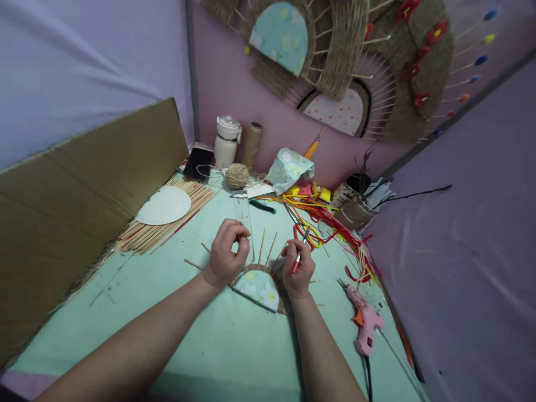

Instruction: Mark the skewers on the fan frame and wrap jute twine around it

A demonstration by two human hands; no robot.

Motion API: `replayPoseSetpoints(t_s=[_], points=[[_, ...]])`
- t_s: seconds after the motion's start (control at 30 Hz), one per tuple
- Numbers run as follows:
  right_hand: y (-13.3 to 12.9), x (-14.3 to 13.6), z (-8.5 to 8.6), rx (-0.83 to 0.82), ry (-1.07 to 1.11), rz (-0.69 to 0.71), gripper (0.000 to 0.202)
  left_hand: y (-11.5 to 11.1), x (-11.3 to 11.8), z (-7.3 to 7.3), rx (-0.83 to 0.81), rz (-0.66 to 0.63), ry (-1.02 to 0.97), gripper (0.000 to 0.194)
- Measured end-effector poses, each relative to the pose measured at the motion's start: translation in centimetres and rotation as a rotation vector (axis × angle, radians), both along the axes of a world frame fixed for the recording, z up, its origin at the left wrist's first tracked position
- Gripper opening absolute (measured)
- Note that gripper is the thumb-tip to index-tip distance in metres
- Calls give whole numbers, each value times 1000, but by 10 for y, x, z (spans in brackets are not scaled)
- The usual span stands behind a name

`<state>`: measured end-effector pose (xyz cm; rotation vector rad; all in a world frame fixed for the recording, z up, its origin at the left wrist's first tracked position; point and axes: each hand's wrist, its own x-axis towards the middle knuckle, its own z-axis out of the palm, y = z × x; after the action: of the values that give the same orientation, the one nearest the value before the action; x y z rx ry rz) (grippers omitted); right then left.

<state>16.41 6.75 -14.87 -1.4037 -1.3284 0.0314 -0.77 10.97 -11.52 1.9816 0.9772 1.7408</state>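
Note:
My right hand (299, 271) is closed around a silver pen with a red end (298, 258), held at a slant. Its fingertips are beside one of the thin wooden sticks (271, 249) that fan out from a half-round craft piece (256, 288). That piece has a floral fabric face and a brown twine-like border, and lies flat between my hands. Over its left side, my left hand (228, 254) is closed with thumb and fingertips together; whatever they may pinch is too small to make out. Just behind lies a clear ruler (242, 211), partly hidden by my left hand.
A pink glue gun (366, 324) lies at right, its cord running forward. Red-handled scissors (302, 237), colourful pipe cleaners (322, 215) and green-handled pliers (263, 207) lie behind. At left are sticks (144, 237), a white oval (165, 205) and a cardboard wall (84, 184). Twine ball (237, 176) behind.

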Motion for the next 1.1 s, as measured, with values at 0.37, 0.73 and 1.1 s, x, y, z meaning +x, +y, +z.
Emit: replayPoseSetpoints(t_s=[0.37,0.73,1.1], points=[[-44,16,53,-664,-276,331,47,-1,0,-1,-35,69,55,17],[-52,-5,42,-651,-489,682,70,2,0,8,-227,39,75,12],[-35,19,59,-587,-142,455,13,10,0,-1,-463,-60,333,12]])
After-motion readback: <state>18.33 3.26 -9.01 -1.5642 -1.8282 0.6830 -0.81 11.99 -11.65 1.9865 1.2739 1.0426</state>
